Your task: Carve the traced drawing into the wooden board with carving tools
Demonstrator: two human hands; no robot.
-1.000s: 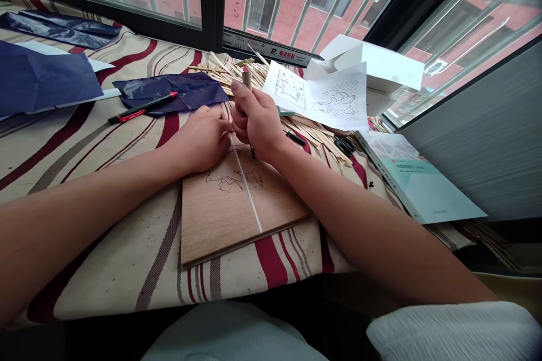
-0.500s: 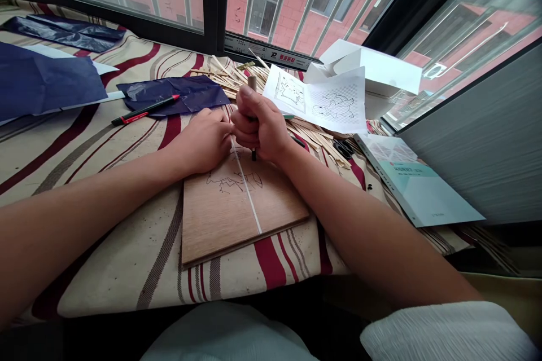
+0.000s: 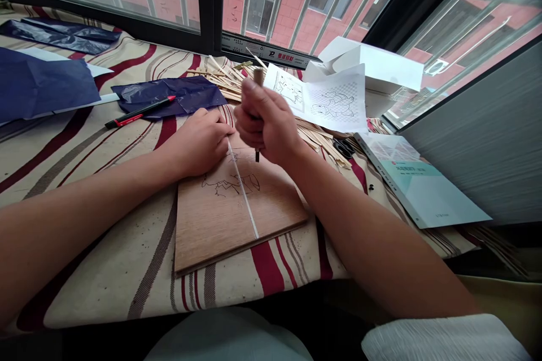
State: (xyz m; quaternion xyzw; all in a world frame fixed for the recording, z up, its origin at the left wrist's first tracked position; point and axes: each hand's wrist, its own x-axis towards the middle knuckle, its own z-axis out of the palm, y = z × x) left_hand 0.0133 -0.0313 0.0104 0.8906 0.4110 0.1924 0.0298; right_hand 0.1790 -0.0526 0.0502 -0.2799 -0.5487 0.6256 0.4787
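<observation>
While right hand (image 3: 265, 124) fists tool (image 3: 257, 153), tip on board (image 3: 237, 208), left hand (image 3: 203, 144) presses flat beside it; we judge carving underway; next: steady tracing along outline (image 3: 231, 183).

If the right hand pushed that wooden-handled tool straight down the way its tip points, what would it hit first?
The right hand grips the tool roughly upright, tip down. Straight on, it would probably meet the wooden board first, near the traced drawing; whether it already touches is unclear.

home craft corner | barred window (image 3: 271, 5) | striped cloth (image 3: 105, 271)
</observation>
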